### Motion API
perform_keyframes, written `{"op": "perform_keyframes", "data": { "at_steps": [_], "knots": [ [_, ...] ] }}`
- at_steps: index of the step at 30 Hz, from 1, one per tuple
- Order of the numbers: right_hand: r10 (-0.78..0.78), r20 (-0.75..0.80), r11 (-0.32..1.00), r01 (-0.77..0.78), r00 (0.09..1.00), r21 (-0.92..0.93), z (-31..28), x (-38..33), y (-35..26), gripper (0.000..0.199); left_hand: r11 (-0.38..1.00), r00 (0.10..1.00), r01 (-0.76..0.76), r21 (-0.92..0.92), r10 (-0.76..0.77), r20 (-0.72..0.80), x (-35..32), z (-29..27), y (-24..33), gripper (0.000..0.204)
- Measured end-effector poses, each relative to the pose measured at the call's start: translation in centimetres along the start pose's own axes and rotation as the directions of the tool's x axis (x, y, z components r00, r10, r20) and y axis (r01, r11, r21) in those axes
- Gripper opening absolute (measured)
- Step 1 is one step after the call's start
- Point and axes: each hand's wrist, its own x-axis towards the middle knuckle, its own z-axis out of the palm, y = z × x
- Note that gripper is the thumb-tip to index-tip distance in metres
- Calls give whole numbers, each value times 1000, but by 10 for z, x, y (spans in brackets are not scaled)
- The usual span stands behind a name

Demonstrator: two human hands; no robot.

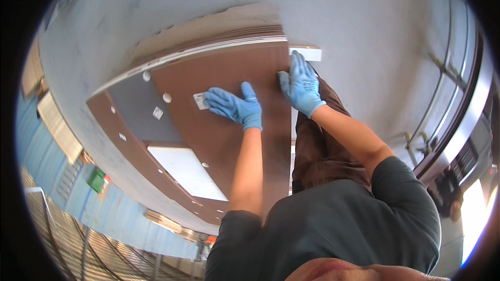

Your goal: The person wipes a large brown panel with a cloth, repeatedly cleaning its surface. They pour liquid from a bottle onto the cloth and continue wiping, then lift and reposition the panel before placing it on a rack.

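A large brown panel (pixel 229 70) lies in front of me on a stack of boards. My left hand (pixel 236 107), in a blue glove, rests on or just over its face with fingers spread. Its fingertips reach a white label (pixel 200 101). At the panel's right edge is my right hand (pixel 303 86), also gloved in blue. Its fingers are stretched out and its thumb lies against that edge; nothing shows in its grasp. Left of the brown panel are a grey panel (pixel 136 99) and a white panel (pixel 182 169).
A white block or board end (pixel 311 53) sticks out beyond the stack at the right. Torn brown cardboard (pixel 208 27) lies along its far side. Metal rails (pixel 442 80) stand to the right. At the far left are pale boards (pixel 58 125) and a green object (pixel 97 180).
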Motion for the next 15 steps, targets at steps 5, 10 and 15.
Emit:
{"op": "perform_keyframes", "data": {
  "at_steps": [5,10,15],
  "knots": [
    [-27,40,999,26,999,35,-18,17,-5,84,1000,1000,-13,-7,13,-29,3,-9,5,106],
    [-562,-178,827,549,808,-120,-26,71,-41,84,999,1000,10,-40,-9,22,6,-22,11,107],
    [-695,24,713,693,719,-108,28,115,-104,70,990,994,83,-117,-74,77,8,-29,12,112]
  ]
}}
